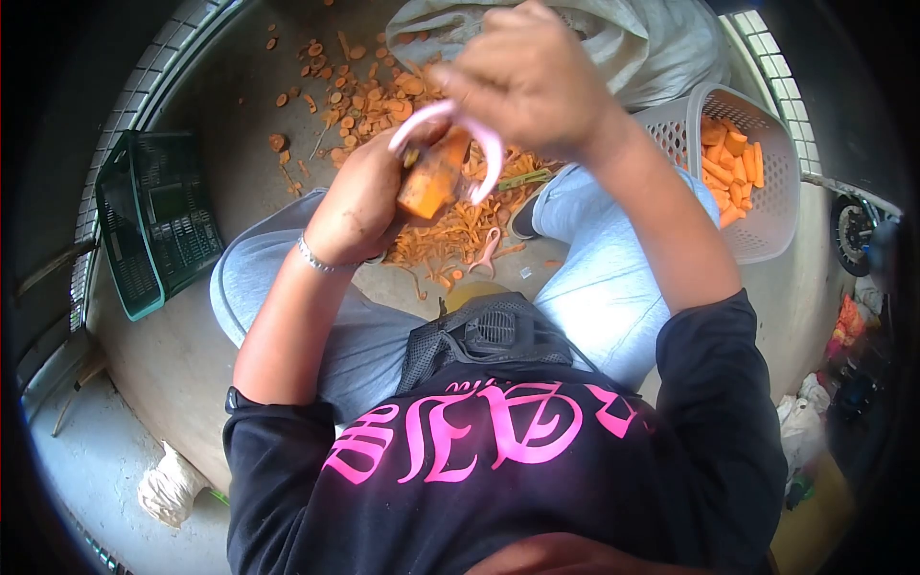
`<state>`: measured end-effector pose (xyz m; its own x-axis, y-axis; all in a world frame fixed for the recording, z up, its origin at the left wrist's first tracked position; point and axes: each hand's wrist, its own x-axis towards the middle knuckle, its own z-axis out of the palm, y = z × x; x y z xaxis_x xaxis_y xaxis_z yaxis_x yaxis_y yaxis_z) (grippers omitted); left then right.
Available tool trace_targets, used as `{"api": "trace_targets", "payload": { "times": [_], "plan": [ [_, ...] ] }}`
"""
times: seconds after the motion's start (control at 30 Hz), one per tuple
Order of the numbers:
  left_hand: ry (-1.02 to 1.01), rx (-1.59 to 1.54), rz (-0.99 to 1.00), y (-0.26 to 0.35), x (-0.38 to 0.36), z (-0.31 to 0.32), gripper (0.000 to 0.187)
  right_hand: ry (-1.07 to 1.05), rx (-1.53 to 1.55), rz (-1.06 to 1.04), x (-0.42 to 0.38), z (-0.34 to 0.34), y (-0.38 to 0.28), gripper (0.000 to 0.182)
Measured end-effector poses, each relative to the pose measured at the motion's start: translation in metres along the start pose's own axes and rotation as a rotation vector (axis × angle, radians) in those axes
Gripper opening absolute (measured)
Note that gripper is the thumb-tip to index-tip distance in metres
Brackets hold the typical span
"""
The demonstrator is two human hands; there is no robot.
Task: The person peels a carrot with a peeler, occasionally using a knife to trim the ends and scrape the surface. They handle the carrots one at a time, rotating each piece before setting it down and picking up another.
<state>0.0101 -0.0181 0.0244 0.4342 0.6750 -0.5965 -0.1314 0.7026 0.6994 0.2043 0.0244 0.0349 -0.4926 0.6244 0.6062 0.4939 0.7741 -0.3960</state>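
Note:
My left hand (pixel 369 196) is wrapped round a thick piece of carrot (pixel 429 189), its cut orange end pointing toward me. Dark patches show on part of its surface. Over the carrot lies the forked head of a pink peeler (pixel 494 158). My right hand (pixel 527 81), slightly blurred, is closed just above, on the peeler's handle side; the handle itself is hidden by the fingers. Beneath both hands, orange peelings (pixel 436 244) and round carrot slices are scattered on the floor. A second pink peeler (pixel 488 251) lies among them, between my feet.
A grey perforated basket (pixel 781 216) with peeled carrot pieces (pixel 733 168) stands at my right. To the left is a dark green crate (pixel 144 225). A whitish sack (pixel 661 48) lies ahead, and a white bag (pixel 171 487) rests at lower left.

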Motion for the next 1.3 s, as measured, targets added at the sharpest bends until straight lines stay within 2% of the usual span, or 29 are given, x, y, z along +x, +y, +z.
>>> {"api": "trace_targets", "payload": {
  "times": [0.07,0.1,0.2,0.3,0.4,0.43,0.53,0.63,0.73,0.77,0.87,0.97,1.07,1.17,1.27,1.3],
  "plan": [
    [-0.269,-0.095,-0.042,-0.004,0.005,-0.020,0.030,-0.001,-0.109,0.054,-0.001,-0.011,0.024,0.032],
    [-0.096,-0.023,-0.042,0.006,-0.005,0.005,0.041,-0.003,-0.163,0.080,-0.002,-0.017,0.037,0.032],
    [-0.134,-0.054,-0.045,0.011,-0.007,0.000,0.042,0.029,-0.269,0.183,-0.004,-0.023,0.064,0.033],
    [-0.164,-0.023,-0.038,0.016,-0.007,0.000,0.043,0.048,-0.104,0.464,-0.001,-0.030,0.059,0.034],
    [-0.227,-0.084,-0.071,0.016,-0.002,-0.003,0.043,0.088,0.079,0.525,0.005,-0.031,0.030,0.034],
    [-0.258,-0.113,-0.087,0.015,0.000,-0.005,0.043,0.071,0.058,0.415,0.004,-0.029,0.028,0.032],
    [-0.532,-0.316,-0.081,0.009,0.011,-0.017,0.040,0.054,0.077,0.134,0.002,-0.016,0.016,0.028],
    [-0.153,-0.245,-0.078,0.012,0.001,-0.001,0.038,0.017,0.082,0.044,0.004,-0.013,-0.008,0.025],
    [-0.227,-0.134,-0.015,0.003,0.006,-0.009,0.038,-0.004,0.114,0.045,0.004,-0.010,-0.019,0.026],
    [-0.248,-0.123,-0.005,0.003,0.005,-0.009,0.038,-0.122,0.062,0.114,0.001,-0.008,-0.023,0.026],
    [-0.237,-0.158,-0.009,-0.001,0.006,-0.011,0.035,-0.139,0.000,0.079,0.003,-0.007,-0.026,0.024],
    [-0.179,-0.126,0.008,0.000,0.002,-0.008,0.033,0.007,0.060,0.007,0.003,-0.003,-0.021,0.028],
    [-0.214,-0.007,0.072,-0.003,0.002,-0.012,0.031,0.035,0.036,-0.044,0.007,-0.002,-0.022,0.028],
    [-0.103,0.048,0.047,-0.003,0.004,-0.006,0.038,0.035,0.076,-0.053,0.003,0.005,-0.015,0.029],
    [0.006,-0.234,-0.112,0.010,-0.006,0.013,0.043,-0.027,-0.049,-0.006,0.003,-0.007,0.001,0.030],
    [-0.049,-0.163,-0.122,0.012,-0.007,0.013,0.044,0.016,-0.062,0.001,0.003,-0.009,0.006,0.030]
  ]
}}
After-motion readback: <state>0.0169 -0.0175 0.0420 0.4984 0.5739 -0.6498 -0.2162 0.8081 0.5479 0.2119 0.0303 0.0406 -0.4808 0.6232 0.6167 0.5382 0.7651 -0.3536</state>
